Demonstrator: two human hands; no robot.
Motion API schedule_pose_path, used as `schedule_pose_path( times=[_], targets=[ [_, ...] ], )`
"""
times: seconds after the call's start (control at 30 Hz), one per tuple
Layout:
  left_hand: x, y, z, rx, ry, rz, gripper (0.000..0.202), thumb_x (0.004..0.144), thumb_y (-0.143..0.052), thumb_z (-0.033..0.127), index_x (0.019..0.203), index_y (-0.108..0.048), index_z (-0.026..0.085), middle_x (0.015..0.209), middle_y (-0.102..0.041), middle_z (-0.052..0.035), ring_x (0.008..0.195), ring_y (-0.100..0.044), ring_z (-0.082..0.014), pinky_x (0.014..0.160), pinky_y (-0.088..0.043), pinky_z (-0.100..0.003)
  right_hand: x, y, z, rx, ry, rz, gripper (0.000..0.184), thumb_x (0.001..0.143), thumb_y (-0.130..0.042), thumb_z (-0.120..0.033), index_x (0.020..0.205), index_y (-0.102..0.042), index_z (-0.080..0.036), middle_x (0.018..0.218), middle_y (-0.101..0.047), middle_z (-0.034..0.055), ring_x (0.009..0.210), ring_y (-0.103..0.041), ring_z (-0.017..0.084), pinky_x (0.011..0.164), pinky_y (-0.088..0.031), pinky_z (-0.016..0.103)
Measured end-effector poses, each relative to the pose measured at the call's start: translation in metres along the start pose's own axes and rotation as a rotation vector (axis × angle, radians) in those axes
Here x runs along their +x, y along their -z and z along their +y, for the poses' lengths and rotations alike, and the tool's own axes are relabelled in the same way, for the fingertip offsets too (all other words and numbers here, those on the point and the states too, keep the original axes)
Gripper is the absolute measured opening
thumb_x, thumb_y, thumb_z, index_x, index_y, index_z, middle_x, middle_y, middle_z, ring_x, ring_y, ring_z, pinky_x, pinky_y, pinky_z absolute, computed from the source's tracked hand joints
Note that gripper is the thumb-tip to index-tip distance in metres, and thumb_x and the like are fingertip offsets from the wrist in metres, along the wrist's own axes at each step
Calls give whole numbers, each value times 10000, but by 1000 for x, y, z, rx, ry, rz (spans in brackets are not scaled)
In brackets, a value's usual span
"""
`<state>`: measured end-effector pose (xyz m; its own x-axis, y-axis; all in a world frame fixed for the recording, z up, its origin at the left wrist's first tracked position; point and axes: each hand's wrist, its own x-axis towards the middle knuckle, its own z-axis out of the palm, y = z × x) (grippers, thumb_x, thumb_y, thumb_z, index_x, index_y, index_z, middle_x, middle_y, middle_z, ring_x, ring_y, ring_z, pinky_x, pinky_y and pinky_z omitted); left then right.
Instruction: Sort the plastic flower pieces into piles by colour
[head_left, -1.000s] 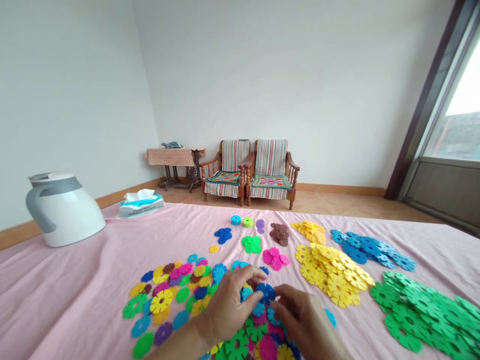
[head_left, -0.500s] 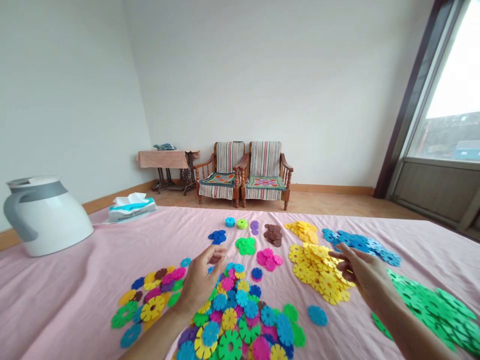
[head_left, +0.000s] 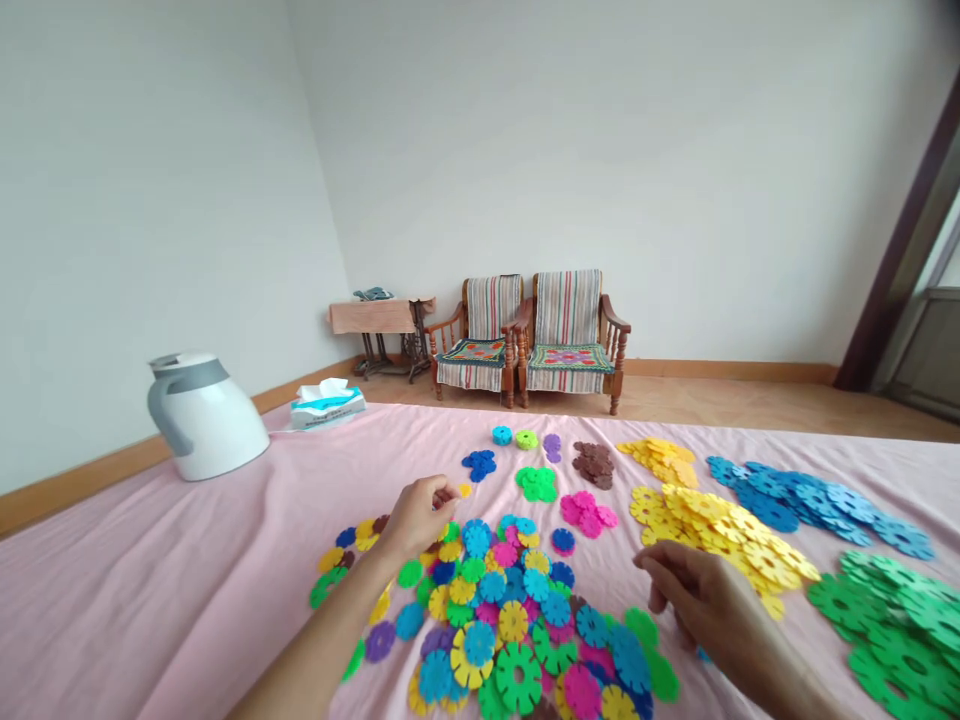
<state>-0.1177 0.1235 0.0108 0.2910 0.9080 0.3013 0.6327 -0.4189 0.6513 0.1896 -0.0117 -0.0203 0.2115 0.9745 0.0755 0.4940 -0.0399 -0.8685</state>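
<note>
My left hand (head_left: 421, 515) hovers over the back of a mixed heap of colored flower-shaped plastic discs (head_left: 517, 600), fingers closed in a pinch. A small yellow disc (head_left: 465, 490) shows at its fingertips. To the right, my right hand (head_left: 697, 600) is above the cloth with loosely bent fingers apart and nothing visible in them. Beneath it a blue disc (head_left: 703, 655) is mostly hidden. Beside that hand lies a yellow disc pile (head_left: 720, 530); a green pile (head_left: 900, 620) and a blue pile (head_left: 810, 500) are farther right.
Small single-color groups lie toward the back: brown (head_left: 592, 465), pink (head_left: 589, 514), green (head_left: 536, 484) and dark blue (head_left: 478, 464). A white jug (head_left: 217, 425) and tissue box (head_left: 326, 405) stand at left on the pink cloth (head_left: 187, 580). Two wooden armchairs (head_left: 570, 340) are beyond.
The view has swung left. My right hand has drawn back from the yellow pile to above the blue disc. A yellow disc now shows at my left fingertips.
</note>
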Motion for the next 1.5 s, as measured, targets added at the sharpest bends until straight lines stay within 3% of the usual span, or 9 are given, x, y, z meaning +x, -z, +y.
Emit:
schedule_pose_path(
  times=[0.17,0.37,0.53,0.7,0.87,1.0,1.2,1.37,1.5],
  targets=[
    [-3,5,1,73,-16,-173,184,689,-591,274,735,-709,140,697,-674,-37,639,-581,-154,605,-420,-230,1,-4,6,-35,2,-22,348,799,-416,-485,729,-578,-186,544,-596,-30,330,-479,85,356,-354,194],
    [-8,-5,9,150,-57,-215,148,637,-627,243,728,-717,167,696,-616,-13,648,-538,-139,577,-374,-208,0,-3,7,-27,4,-38,347,804,-425,-490,664,-546,-196,541,-586,-35,336,-467,79,355,-336,192],
    [-7,-7,12,5,6,-291,102,636,-576,173,689,-654,132,605,-575,16,575,-499,-110,532,-354,-192,1,-6,11,1,-19,-95,336,807,-420,-484,710,-559,-193,550,-586,-35,356,-507,91,364,-354,195],
    [-10,-7,15,-36,33,-276,165,655,-608,233,776,-654,129,666,-592,5,614,-514,-120,558,-379,-200,-1,-13,12,20,3,-42,342,813,-392,-478,686,-534,-194,513,-557,-44,326,-488,82,350,-334,189],
    [-12,-8,13,-6,-18,-344,210,594,-679,258,773,-671,149,701,-571,14,648,-492,-122,566,-360,-201,-2,-13,9,1,10,-37,342,811,-393,-477,683,-538,-195,513,-567,-40,332,-496,85,349,-340,192],
    [-11,-8,16,-130,62,-398,195,607,-653,265,749,-628,134,623,-515,36,597,-457,-109,531,-335,-201,-3,-10,6,-11,15,-67,339,825,-394,-464,709,-556,-191,533,-577,-36,367,-517,90,374,-369,191],
    [-11,-5,28,-341,33,-361,142,664,-604,235,771,-563,151,732,-579,7,675,-515,-115,641,-389,-221,-6,-13,4,8,8,-56,334,829,-398,-449,738,-585,-187,510,-562,-39,358,-487,90,371,-345,195],
    [-15,-17,35,-428,14,-345,163,642,-576,131,802,-549,146,796,-601,-11,723,-547,-122,645,-393,-220,-9,-21,-3,-18,60,-10,342,820,-423,-441,759,-635,-179,511,-578,-19,392,-479,103,383,-340,204],
    [-23,-32,49,-480,-2,-392,159,667,-578,123,825,-561,142,797,-602,-8,711,-551,-115,640,-407,-217,-16,-27,-23,-62,180,-29,309,828,-472,-422,816,-682,-197,649,-651,12,548,-560,131,484,-397,211]
  ],
)
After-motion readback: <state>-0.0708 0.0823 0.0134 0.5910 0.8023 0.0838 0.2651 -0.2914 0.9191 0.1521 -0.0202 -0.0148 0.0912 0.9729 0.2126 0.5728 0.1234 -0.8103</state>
